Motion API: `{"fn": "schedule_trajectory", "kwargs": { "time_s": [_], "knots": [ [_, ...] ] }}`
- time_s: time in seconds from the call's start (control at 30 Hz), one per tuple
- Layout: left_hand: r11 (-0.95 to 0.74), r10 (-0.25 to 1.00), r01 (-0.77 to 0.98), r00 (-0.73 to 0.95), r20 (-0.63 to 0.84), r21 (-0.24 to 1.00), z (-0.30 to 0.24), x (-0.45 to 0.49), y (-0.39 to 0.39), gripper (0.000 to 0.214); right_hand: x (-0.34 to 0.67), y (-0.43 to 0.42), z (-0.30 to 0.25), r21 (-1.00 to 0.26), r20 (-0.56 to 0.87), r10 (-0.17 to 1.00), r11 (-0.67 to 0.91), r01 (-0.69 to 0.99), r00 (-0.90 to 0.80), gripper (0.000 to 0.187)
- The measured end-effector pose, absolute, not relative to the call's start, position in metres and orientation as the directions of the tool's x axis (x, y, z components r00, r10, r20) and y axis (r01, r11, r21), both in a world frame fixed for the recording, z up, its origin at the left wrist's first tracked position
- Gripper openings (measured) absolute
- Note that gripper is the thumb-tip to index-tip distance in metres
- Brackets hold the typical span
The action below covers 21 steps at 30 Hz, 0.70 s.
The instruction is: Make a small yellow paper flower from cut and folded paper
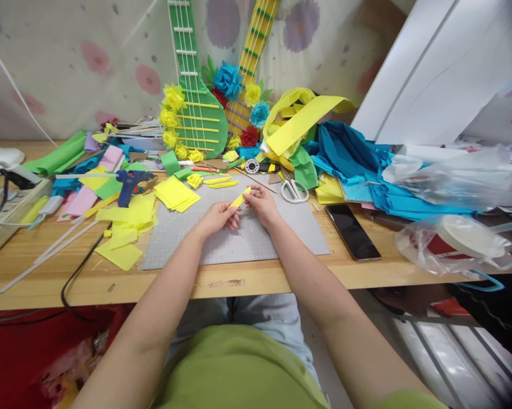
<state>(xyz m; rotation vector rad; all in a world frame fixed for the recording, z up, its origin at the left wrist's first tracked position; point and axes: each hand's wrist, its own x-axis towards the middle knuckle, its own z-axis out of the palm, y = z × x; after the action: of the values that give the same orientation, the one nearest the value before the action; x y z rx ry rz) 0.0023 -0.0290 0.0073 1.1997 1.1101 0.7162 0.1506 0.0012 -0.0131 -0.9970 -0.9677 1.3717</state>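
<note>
Between my two hands is a narrow folded strip of yellow paper, held above a grey cutting mat. My left hand pinches its lower end, and my right hand grips the upper end with thumb and fingers. Just beyond them on the mat lie several similar yellow folded strips beside a small yellow paper flower. A stack of yellow paper squares rests left of my hands. White-handled scissors lie to the right.
A blue glue gun lies among paper scraps at left. Behind the mat stand a green paper lute and a yellow one with flowers. At right are a phone, blue crepe paper and a plastic-wrapped tub.
</note>
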Motion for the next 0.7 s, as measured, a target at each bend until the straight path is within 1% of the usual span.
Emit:
{"fn": "schedule_trajectory", "kwargs": {
  "time_s": [0.07, 0.23, 0.37, 0.5, 0.7],
  "knots": [
    [0.276, 0.892, 0.102, 0.344, -0.294, 0.956, 0.0059, 0.0037, -0.0284, 0.015, 0.1509, 0.0008, -0.0121, -0.957, -0.035, 0.999, -0.037, -0.289, -0.013, 0.048],
    [0.204, 0.902, 0.042, 0.380, -0.205, 0.978, 0.0065, 0.0060, -0.0263, 0.025, 0.1510, -0.0027, -0.0073, -0.971, -0.018, 0.997, -0.036, -0.237, -0.077, 0.045],
    [0.260, 0.875, 0.097, 0.397, -0.277, 0.961, 0.0093, 0.0072, -0.0253, 0.028, 0.1512, -0.0052, -0.0057, -0.971, -0.004, 0.995, -0.028, -0.237, -0.104, 0.044],
    [0.262, 0.844, 0.135, 0.448, -0.295, 0.956, 0.0101, 0.0065, -0.0262, 0.026, 0.1524, -0.0034, -0.0082, -0.973, -0.004, 0.996, -0.023, -0.230, -0.084, 0.043],
    [0.242, 0.853, 0.163, 0.434, -0.290, 0.956, 0.0120, 0.0032, -0.0294, 0.021, 0.1590, 0.0036, -0.0102, -0.958, -0.016, 1.000, -0.009, -0.287, 0.023, 0.044]
  ]
}}
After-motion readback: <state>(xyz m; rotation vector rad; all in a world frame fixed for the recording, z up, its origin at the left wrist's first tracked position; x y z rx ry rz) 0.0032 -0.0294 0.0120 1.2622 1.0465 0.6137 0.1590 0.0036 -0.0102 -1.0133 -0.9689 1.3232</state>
